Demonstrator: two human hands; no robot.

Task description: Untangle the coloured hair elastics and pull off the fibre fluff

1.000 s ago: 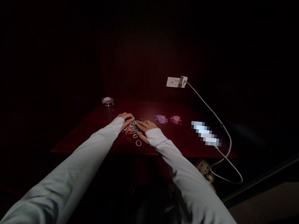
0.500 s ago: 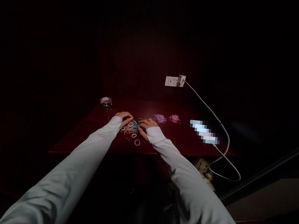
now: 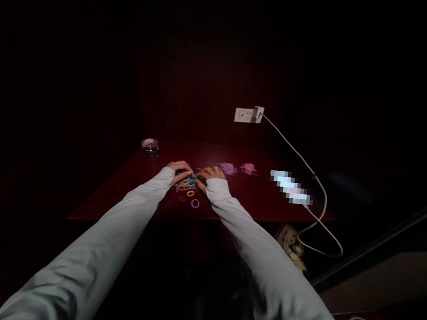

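A small pile of coloured hair ties lies on the dark red table between my hands. My left hand curves over the pile's left and far side, its fingertips bent down among the ties. From the right, my right hand reaches in with curled fingers, close to the left fingertips. Something small and greenish shows where the fingertips come near each other; I cannot make out what each hand grips. Nearer the table's front edge lie a loose yellow hair tie and a purple hair tie.
Beyond my right hand are a heap of thin purple bands and a smaller pink heap. A clear jar with pinkish contents stands back left. On the right, a blurred-out phone has a white cable running to a wall socket.
My hands have drawn slightly closer together over the pile, the right fingers shifting left. The heaps, jar and phone stay where they were; the view has shifted slightly.
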